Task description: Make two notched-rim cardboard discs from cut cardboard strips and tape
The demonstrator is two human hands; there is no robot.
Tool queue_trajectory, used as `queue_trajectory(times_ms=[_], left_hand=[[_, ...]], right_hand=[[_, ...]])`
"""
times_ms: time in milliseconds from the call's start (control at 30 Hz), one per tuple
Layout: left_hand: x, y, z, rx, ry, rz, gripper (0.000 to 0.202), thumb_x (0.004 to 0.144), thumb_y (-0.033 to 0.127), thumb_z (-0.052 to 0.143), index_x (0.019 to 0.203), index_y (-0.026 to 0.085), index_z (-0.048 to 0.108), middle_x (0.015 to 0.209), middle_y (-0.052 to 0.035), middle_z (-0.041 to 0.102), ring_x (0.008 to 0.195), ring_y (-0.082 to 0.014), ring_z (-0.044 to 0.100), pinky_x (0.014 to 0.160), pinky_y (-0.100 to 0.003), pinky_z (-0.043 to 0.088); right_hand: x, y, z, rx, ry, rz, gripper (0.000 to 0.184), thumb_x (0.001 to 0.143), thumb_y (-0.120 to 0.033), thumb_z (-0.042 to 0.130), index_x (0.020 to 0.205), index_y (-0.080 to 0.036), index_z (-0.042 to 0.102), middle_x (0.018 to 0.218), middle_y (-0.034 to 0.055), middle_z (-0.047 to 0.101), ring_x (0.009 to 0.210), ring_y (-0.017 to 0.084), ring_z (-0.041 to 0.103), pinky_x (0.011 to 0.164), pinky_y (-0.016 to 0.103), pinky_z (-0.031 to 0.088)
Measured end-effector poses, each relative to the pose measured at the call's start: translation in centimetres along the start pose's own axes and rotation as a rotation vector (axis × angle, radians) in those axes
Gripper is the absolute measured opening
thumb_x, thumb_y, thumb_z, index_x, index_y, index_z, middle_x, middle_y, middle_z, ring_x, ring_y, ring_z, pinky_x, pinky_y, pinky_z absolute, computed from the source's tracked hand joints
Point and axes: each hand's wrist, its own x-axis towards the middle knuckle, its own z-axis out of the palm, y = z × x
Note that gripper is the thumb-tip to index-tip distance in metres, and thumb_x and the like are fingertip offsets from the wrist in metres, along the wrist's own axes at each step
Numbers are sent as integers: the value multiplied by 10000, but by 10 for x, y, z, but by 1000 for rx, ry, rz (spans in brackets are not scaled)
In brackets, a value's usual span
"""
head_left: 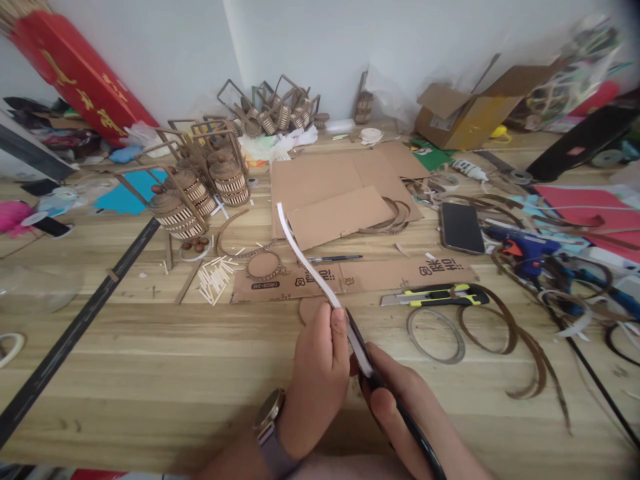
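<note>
My left hand (323,357), with a watch on the wrist, pinches a long narrow white strip (305,260) between thumb and fingers. The strip's far end curves up and away over the cardboard. My right hand (405,393) is closed around black-handled scissors (417,437), whose blades lie along the strip's near end, close to my left thumb. Part of the blades is hidden by the strip and fingers. Just beyond my hands lies a long printed cardboard strip (367,279), with a black pen (335,258) behind it.
Small woven baskets (177,215) with tall handles stand at left, near short pale sticks (215,279). To the right lie a utility knife (435,295), curled brown strips (537,360), a phone (461,228) and a blue glue gun (533,257). Cardboard sheets (320,180) cover the middle back.
</note>
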Motion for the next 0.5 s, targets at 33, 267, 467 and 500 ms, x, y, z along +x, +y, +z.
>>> queue_trajectory(times_ms=[33,267,467,500], left_hand=[[0,0,0,9,4,-2,288,995,383,291,773,247,413,642,37,428,580,-162,441,562,-278,317],[0,1,2,35,2,-27,281,989,400,275,803,252,425,639,33,429,578,-179,452,568,-293,313],[0,2,2,63,30,-30,280,990,391,283,769,256,388,649,26,447,596,-183,462,576,-293,320],[0,2,3,64,32,-33,281,990,390,287,763,257,382,648,26,448,595,-182,463,575,-292,320]], right_hand=[[0,1,1,1,1,-2,701,853,-820,242,904,-200,565,730,29,577,651,175,508,581,271,413],[0,3,4,-11,30,-18,639,885,-774,284,878,-207,578,718,37,614,659,189,555,591,265,445],[-2,2,7,4,49,4,637,882,-778,281,872,-215,577,693,30,606,622,183,530,547,262,418],[-3,3,8,8,49,19,631,879,-780,291,874,-215,573,680,24,598,612,181,524,539,261,412]])
